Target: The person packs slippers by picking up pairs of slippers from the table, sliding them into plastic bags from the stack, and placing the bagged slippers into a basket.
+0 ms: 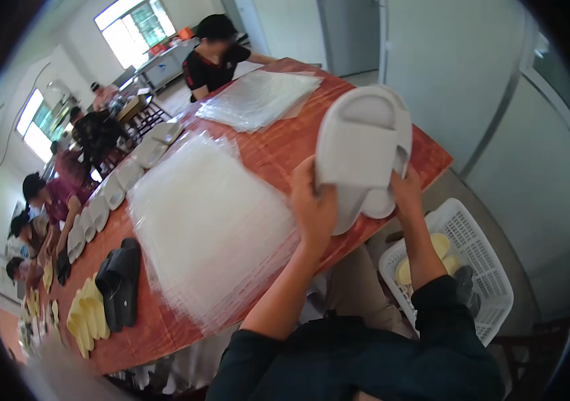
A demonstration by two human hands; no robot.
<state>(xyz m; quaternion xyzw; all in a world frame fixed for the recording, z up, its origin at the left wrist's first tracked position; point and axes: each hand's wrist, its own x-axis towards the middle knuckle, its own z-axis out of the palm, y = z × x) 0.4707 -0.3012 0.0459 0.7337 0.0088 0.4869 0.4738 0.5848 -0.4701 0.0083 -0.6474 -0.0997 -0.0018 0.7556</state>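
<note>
A pair of white slide slippers (358,150) is held up over the right part of the red table, one slipper overlapping the other. My left hand (315,204) grips the pair at its lower left edge, thumb on the near face. On the right side, my right hand (406,190) is closed round the edge of the same pair. Left of my left hand lies a big stack of clear plastic bags (208,214). Farther back, another pile of clear bags (261,97) rests near the table's far edge.
Black slippers (119,284) and yellow slippers (88,314) stand on the red table (164,347) at left, with a row of white slippers (112,190) behind. A white basket (492,281) holding yellow and dark slippers is low at my right. Several people sit around the table.
</note>
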